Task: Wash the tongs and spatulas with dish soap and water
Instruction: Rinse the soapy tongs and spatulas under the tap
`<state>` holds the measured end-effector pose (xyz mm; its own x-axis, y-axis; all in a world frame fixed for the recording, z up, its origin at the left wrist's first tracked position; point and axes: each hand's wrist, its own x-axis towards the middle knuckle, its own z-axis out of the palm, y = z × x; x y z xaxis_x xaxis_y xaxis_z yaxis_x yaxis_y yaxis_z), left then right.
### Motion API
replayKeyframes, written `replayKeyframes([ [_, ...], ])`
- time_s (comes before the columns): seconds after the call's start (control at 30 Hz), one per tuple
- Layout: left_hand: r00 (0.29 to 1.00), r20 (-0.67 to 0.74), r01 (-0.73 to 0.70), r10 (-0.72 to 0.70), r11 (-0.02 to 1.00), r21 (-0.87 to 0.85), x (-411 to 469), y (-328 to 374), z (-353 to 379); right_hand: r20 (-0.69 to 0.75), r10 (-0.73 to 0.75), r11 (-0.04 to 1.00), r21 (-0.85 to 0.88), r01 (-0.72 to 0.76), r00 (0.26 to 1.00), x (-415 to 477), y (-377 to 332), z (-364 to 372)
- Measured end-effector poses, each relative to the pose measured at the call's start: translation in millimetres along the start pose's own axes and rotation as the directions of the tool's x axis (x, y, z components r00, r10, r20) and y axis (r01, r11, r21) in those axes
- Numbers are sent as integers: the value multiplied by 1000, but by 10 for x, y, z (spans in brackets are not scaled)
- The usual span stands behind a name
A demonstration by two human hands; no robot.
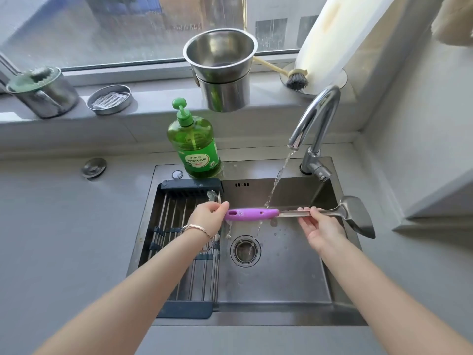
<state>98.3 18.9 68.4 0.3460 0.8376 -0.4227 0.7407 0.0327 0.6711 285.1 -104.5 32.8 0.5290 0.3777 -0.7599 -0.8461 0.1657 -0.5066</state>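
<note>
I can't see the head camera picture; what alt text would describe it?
Two bare hands hold a spatula level over a steel sink, the left hand at the end of its purple handle, the right hand on the metal shaft, while water from the tap runs onto the handle. A green soap bottle stands behind the sink.

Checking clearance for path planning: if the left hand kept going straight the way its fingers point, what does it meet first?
The left hand points right, along the spatula. Its fingertips already touch the purple handle end, so that comes first. Past it: the water stream, then the right hand, though depth is uncertain.
</note>
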Motion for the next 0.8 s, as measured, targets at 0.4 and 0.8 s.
replayKeyframes([
  [0.4,993,-1,-110,115,946,-306,182,355,346,-75,222,924,335,-186,972,233,302,-193],
  [0.8,971,-150,-193,186,981,-35,312,597,639,-129,294,862,464,-204,947,318,271,-268],
])
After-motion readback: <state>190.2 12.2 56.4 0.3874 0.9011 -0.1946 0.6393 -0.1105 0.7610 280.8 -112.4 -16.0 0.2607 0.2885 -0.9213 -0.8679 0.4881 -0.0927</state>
